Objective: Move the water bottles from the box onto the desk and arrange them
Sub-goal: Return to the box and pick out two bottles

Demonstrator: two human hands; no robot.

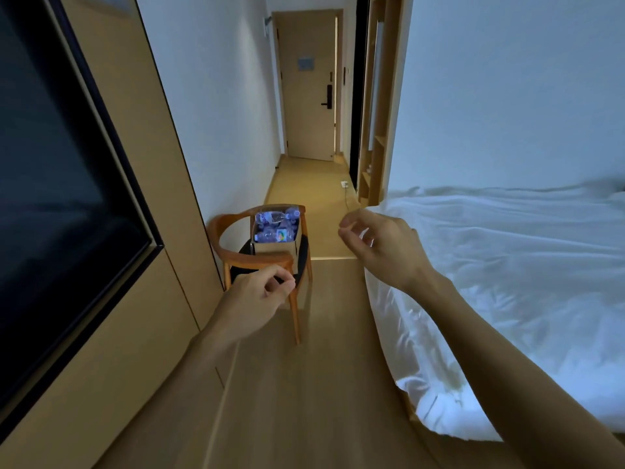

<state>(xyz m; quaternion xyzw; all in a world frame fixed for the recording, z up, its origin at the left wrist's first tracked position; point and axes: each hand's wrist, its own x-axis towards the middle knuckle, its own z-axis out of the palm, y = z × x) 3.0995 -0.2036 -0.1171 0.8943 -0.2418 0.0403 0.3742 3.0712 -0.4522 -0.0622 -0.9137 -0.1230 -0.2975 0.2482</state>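
Both my hands, left and right, hang loosely curled, holding nothing; far bottles in the box look slick, light, best gripped mid-body.

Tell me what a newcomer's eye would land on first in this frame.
Probably the cardboard box heaped with water bottles, sitting on a wooden armchair against the left wall of the passage. Next, the two bare arms stretched forward: the left hand in front of the chair and the right hand beside the bed, both with loosely curled fingers holding nothing. A white rumpled bed fills the right side.
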